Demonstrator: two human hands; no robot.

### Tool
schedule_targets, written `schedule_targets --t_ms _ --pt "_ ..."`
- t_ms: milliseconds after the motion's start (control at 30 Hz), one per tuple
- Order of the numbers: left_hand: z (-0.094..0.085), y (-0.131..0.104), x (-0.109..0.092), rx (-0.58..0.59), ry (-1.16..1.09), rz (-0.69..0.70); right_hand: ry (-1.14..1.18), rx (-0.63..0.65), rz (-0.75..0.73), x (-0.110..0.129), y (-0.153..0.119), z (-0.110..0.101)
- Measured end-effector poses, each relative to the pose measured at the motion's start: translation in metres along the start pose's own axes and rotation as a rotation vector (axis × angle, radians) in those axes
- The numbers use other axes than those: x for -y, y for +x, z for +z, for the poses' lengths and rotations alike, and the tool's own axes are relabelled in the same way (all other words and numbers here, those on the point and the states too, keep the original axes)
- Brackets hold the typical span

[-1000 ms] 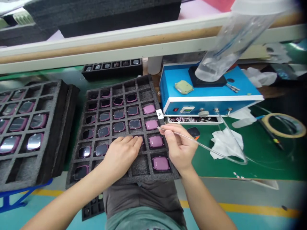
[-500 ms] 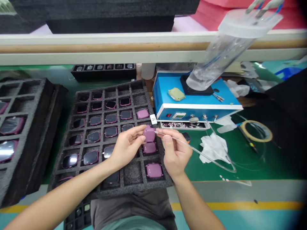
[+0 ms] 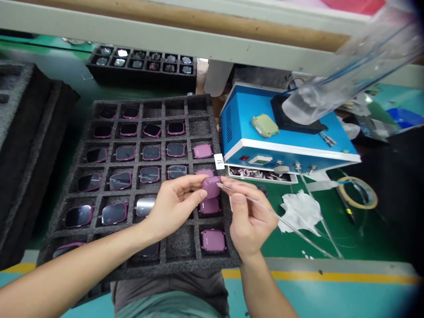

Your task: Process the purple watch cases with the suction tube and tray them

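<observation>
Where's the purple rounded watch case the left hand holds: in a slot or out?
Out. The left hand pinches the purple rounded watch case above the dark foam tray, partly hiding another purple case.

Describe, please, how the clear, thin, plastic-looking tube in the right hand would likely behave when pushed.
The clear, thin tube is probably floppy, as it bends sharply back on itself. It looks light, since the right hand holds it in a fingertip pinch. Pushed, it might bow or tug, because its other end joins the blue, box-shaped machine.
</observation>
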State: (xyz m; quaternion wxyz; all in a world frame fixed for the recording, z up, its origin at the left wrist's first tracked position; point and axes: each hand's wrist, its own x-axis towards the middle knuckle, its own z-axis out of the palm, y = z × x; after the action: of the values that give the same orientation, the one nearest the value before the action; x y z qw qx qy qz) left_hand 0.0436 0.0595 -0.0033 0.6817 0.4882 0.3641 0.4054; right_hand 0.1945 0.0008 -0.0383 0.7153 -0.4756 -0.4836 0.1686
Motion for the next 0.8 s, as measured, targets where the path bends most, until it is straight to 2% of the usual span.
schedule_targets --t_ms 800 --pt "0.0016 -0.0007 -0.0003 0.008 -0.021 0.004 0.003 0.007 -0.011 -0.0002 0.0003 -0.0001"
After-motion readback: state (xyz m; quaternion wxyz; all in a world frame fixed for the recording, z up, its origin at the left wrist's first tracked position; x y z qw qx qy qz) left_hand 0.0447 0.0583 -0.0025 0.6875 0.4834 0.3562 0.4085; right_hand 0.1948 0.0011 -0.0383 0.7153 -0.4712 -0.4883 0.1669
